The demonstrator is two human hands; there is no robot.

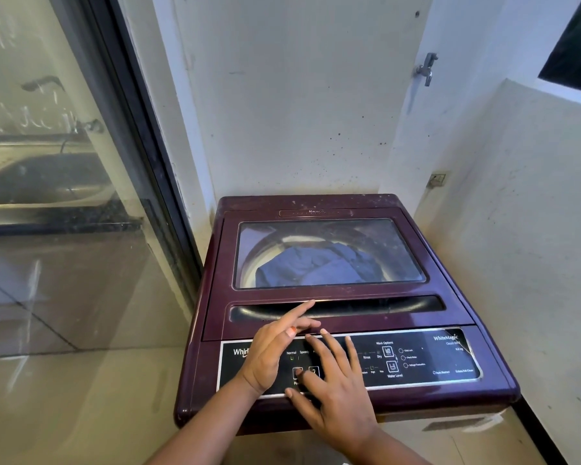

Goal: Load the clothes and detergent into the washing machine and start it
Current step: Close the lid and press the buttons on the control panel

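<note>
A maroon top-load washing machine (346, 313) stands in a corner with its glass lid (329, 253) shut. Blue clothes (316, 266) lie in the drum and show through the glass. The black control panel (426, 357) runs along the front edge. My left hand (275, 347) hovers over the panel's left part, its index finger stretched toward the lid's handle recess (366, 307). My right hand (336, 391) lies flat on the panel with fingers spread, covering the middle buttons. Neither hand holds anything. No detergent is in view.
A glass sliding door (64, 196) with a dark frame stands to the left. White walls close in behind and to the right, with a metal tap (426, 68) on the wall. Tiled floor (81, 414) lies at the lower left.
</note>
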